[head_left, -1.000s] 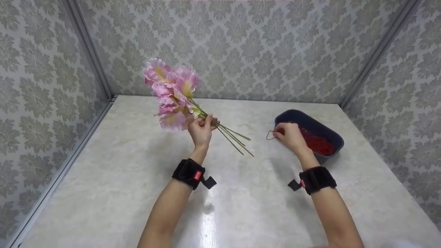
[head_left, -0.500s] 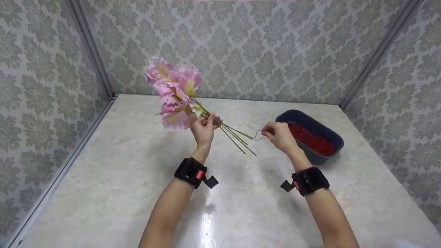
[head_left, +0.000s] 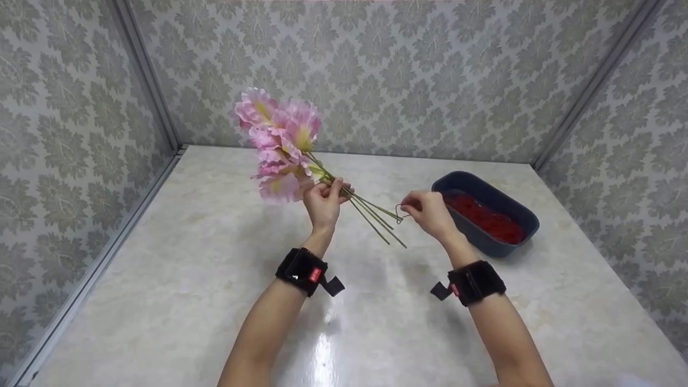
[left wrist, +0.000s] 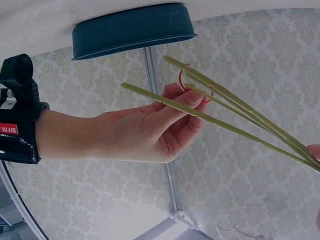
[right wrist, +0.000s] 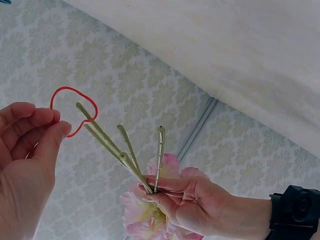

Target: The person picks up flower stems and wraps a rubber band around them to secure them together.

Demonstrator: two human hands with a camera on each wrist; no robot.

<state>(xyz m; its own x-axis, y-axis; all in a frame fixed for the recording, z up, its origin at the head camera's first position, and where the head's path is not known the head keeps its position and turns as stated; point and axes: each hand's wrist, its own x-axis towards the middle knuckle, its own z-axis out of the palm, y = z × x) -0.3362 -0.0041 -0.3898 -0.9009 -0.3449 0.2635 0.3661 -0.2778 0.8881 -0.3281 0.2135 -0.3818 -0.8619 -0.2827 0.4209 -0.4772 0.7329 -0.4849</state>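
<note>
My left hand [head_left: 324, 204] grips a bunch of pink artificial flowers [head_left: 279, 145] by their green stems, blossoms up and to the left. The bare stem ends [left wrist: 165, 103] fan out toward my right hand [head_left: 431, 212]. Between its thumb and fingertips, the right hand pinches a thin red rubber band [right wrist: 75, 89], which hangs as a loose loop. In the right wrist view the loop overlaps the tip of one stem [right wrist: 90, 113]. Only a little of the left hand's fingers [left wrist: 314, 151] shows at the edge of the left wrist view.
Right of the right hand stands a dark blue oblong tub [head_left: 486, 242] with a heap of red bands [head_left: 486, 219] in it. Both rest over a pale marbled table [head_left: 177, 258]. Patterned walls [head_left: 349, 70] enclose the table at the back and sides.
The right hand has moved left with the rubber band, away from the tub and up to the stem ends. The left hand with the flowers has shifted slightly right.
</note>
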